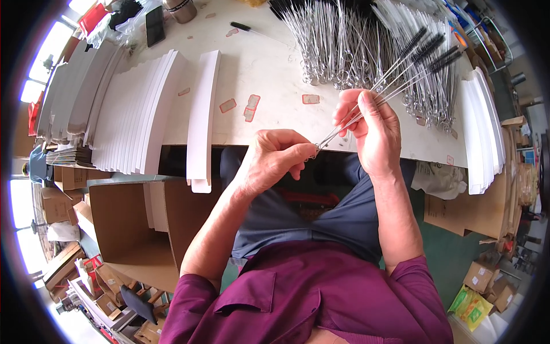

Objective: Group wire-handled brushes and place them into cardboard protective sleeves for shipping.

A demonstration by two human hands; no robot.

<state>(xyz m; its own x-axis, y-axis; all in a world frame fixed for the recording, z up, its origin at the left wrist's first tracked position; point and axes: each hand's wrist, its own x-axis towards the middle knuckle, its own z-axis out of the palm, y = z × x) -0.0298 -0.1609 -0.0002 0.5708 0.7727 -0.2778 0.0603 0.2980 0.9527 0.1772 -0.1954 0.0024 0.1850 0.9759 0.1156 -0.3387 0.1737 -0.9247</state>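
Between my two hands, over the table's near edge, I hold a few thin wire brushes with black bristle heads that fan out to the upper right. My left hand pinches their looped wire ends. Around the middle of the wire stems, my right hand is closed, thumb on top. Just beyond lies a big pile of similar brushes, their metal loops toward me. One single brush rests apart at the far side of the table.
Long white flat boxes stand in a row at the left, with one white box beside them overhanging the edge. More white strips stack at the right. Below left sits an open cardboard box. A dark phone lies far left.
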